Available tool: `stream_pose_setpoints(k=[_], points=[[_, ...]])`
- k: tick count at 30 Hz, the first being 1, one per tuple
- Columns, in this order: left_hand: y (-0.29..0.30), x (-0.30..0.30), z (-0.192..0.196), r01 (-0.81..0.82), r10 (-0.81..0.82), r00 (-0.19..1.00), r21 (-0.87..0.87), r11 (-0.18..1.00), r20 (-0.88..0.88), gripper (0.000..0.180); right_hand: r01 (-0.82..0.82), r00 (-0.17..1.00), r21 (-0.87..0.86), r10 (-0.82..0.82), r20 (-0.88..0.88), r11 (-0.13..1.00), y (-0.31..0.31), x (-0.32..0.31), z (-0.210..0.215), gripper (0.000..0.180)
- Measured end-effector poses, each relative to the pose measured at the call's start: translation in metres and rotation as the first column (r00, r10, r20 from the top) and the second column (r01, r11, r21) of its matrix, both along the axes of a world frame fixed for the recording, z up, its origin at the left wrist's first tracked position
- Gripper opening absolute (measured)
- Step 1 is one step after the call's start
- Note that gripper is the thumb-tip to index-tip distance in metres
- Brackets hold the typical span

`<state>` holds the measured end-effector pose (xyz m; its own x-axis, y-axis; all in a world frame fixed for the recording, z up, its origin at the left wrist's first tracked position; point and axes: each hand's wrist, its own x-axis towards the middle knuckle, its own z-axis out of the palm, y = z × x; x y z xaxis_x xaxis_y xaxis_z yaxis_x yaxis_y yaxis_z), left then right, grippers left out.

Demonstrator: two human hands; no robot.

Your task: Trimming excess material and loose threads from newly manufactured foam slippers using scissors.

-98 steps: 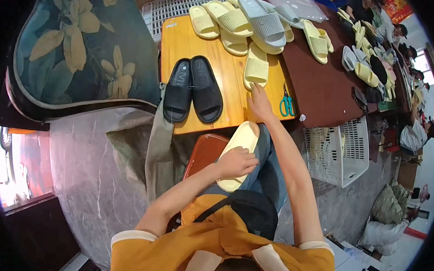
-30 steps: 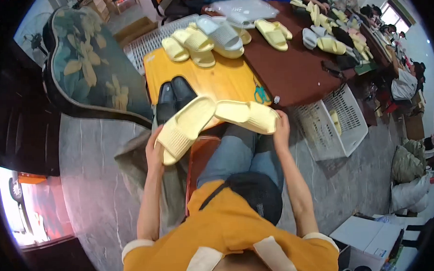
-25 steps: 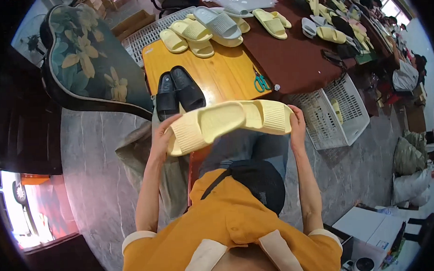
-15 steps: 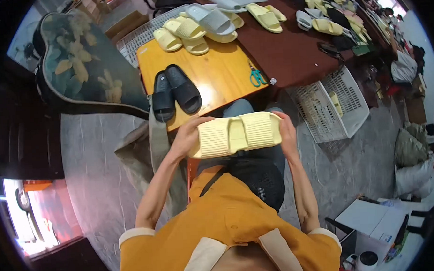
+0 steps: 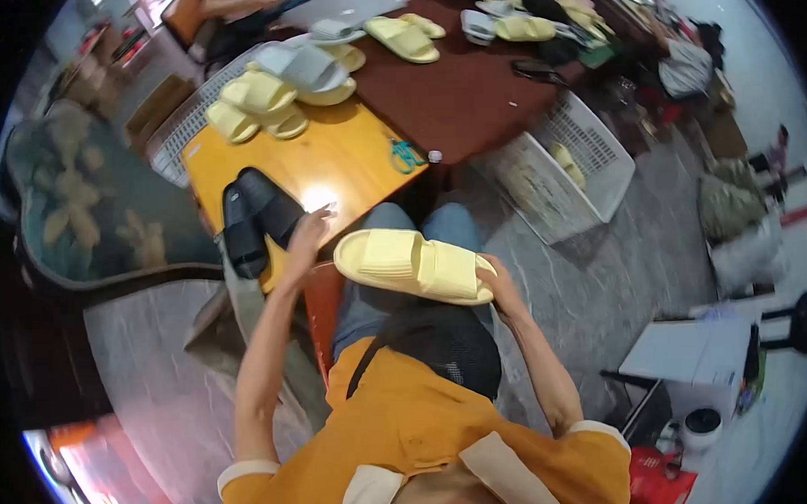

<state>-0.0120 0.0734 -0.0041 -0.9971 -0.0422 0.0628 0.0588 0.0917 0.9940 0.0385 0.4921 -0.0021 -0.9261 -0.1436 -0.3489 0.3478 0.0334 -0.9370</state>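
Note:
A pair of pale yellow slide slippers, fitted together, lies level above my lap. My right hand grips them by their right end. My left hand is off them, with fingers apart, over the near edge of the yellow wooden table. Close beside that hand stands a pair of black slide slippers at the table's left corner; whether the hand touches them I cannot tell.
Yellow and grey slippers are heaped at the table's back, near teal-handled scissors. A brown-covered table adjoins it, bearing more slippers. On the floor at right is a white plastic basket. A flowered chair back stands left.
My left hand has let go of the yellow slippers and moved left toward the black ones. The right hand keeps hold, and the yellow pair has tilted. The whole view has turned.

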Motion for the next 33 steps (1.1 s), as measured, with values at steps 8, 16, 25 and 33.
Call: stream_pose_setpoints(k=[8, 16, 25, 33], points=[[-0.154, -0.044, -0.045, 0.039, 0.36, 0.92, -0.952, 0.304, 0.153, 0.071, 0.616, 0.785, -0.192, -0.616, 0.069, 0.764, 0.146, -0.094, 0.029, 0.044], [-0.141, -0.048, -0.037, 0.12, 0.12, 0.971, -0.859, 0.497, 0.205, 0.055, 0.21, 0.963, -0.268, -0.247, -0.112, 0.94, 0.166, -0.13, 0.036, 0.046], [-0.028, -0.047, 0.01, -0.042, 0.087, 0.995, -0.605, 0.795, 0.045, 0.044, 0.049, 0.999, -0.099, -0.048, 0.02, 0.994, 0.02, -0.06, 0.007, 0.036], [0.119, -0.025, 0.027, 0.156, -0.187, 0.982, -0.711, 0.686, 0.035, 0.047, -0.1, 0.871, 0.197, 0.182, -0.457, 0.975, -0.073, -0.078, 0.051, 0.024]])
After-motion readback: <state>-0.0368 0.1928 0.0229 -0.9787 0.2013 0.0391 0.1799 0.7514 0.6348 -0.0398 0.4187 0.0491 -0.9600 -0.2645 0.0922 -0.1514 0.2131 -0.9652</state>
